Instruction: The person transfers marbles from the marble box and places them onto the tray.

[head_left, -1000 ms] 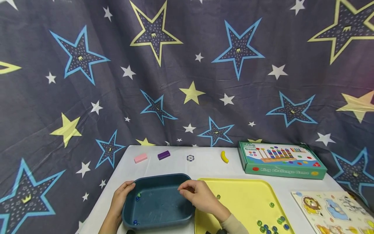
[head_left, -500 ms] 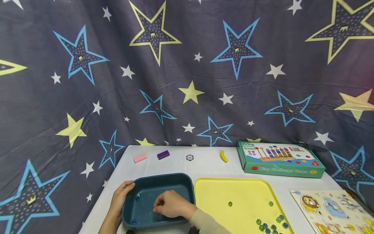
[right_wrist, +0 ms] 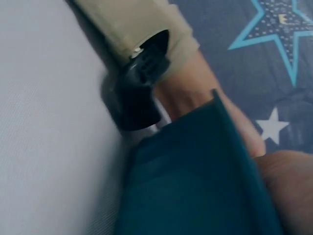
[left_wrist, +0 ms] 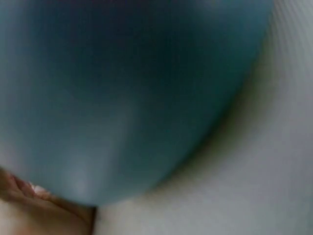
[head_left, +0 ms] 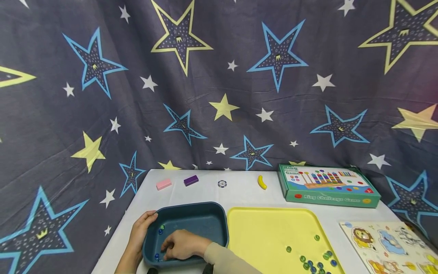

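At the left side of a dark teal bin (head_left: 191, 213), my left hand (head_left: 138, 234) grips the wall, with its fingertips at the rim. The left wrist view is mostly filled by the bin's blurred outer wall (left_wrist: 122, 122). My right hand (head_left: 184, 244) is down inside the bin with bent fingers, beside blue marbles (head_left: 156, 256) near the front left corner. Whether a marble is between its fingertips is hidden. Farther back in the bin lie a green marble (head_left: 162, 227) and a blue marble (head_left: 161, 231). The right wrist view has the bin's wall (right_wrist: 186, 171) in front of that hand.
A yellow tray (head_left: 267, 224) stands right of the bin, with several green and blue marbles (head_left: 310, 263) at its front right. Behind are a pink block (head_left: 164, 184), purple block (head_left: 191, 180), poker chip (head_left: 222, 183), toy banana (head_left: 262, 182) and game box (head_left: 332, 186). An animal puzzle board (head_left: 386, 245) lies right.
My right hand has moved left from the tray's edge into the bin, toward its front left marbles. One green marble has rolled right and forward across the yellow tray. The left hand stays put.
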Tool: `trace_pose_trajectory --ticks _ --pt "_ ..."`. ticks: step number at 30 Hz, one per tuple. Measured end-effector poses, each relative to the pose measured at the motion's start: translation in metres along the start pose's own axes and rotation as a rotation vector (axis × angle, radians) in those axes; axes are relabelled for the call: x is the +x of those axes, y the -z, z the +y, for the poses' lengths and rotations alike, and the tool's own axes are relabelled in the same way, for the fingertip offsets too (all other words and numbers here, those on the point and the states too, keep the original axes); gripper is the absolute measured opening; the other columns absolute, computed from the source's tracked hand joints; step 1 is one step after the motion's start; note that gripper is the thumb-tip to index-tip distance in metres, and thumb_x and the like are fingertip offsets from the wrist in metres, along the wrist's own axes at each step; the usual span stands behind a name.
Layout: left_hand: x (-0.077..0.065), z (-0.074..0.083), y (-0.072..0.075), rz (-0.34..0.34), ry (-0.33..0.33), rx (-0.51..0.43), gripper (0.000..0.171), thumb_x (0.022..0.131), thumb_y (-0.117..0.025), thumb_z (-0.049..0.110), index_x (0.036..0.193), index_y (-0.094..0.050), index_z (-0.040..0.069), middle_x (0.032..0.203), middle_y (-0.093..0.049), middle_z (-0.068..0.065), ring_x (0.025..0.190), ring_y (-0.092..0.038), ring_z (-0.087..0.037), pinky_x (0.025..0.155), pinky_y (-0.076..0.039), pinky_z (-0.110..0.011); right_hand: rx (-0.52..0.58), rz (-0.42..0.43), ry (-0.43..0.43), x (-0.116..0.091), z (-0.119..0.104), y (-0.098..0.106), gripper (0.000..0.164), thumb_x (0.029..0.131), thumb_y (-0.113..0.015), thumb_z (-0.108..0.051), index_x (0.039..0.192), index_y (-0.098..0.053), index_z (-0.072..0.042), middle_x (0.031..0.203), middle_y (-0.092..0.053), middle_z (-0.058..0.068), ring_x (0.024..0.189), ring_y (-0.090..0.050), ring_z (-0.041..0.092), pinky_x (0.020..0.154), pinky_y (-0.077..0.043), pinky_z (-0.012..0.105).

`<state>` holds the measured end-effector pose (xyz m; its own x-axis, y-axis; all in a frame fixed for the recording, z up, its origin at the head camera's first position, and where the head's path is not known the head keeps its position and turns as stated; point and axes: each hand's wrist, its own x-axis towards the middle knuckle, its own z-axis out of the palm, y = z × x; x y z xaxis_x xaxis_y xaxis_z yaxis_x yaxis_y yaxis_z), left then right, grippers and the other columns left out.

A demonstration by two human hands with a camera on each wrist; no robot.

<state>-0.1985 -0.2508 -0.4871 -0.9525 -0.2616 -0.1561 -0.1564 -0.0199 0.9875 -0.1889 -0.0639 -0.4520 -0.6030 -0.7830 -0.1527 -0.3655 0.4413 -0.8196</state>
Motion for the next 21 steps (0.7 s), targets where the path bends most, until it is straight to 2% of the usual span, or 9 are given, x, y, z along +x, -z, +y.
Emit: trace_pose_trajectory --ticks 4,9,21 --pt "0.001 0.0008 -0.0001 0.007 0.007 0.03 0.033 0.085 -0.058 0.03 0.105 -0.058 0.004 0.096 -0.06 0.002 0.092 -0.054 -0.014 0.076 -0.044 -0.024 0.002 -0.029 -0.008 0.0027 -0.0005 -0.0041 0.012 0.081 -0.065 -0.014 0.091 -0.071 -0.013 0.072 -0.063 -0.013 0.068 -0.053 -0.004 0.065 -0.042 0.016" --pt "0.0019 0.0014 0.0 0.018 0.002 0.057 0.037 0.084 -0.059 0.031 0.108 -0.057 0.002 0.096 -0.06 0.002 0.093 -0.052 -0.013 0.077 -0.042 -0.022 0.002 -0.056 -0.015 0.002 -0.0012 -0.0057 0.012 0.083 -0.062 -0.011 0.088 -0.073 -0.014 0.079 -0.067 -0.013 0.075 -0.053 -0.007 0.071 -0.041 0.014" --pt "-0.0002 0.0006 0.0005 -0.002 -0.014 0.019 0.034 0.085 -0.059 0.029 0.106 -0.057 0.002 0.094 -0.061 0.001 0.091 -0.053 -0.013 0.076 -0.043 -0.023 0.059 -0.116 -0.038 0.0041 -0.0041 -0.0064 0.013 0.084 -0.061 -0.008 0.089 -0.072 -0.013 0.077 -0.066 -0.012 0.071 -0.053 -0.005 0.069 -0.041 0.014"
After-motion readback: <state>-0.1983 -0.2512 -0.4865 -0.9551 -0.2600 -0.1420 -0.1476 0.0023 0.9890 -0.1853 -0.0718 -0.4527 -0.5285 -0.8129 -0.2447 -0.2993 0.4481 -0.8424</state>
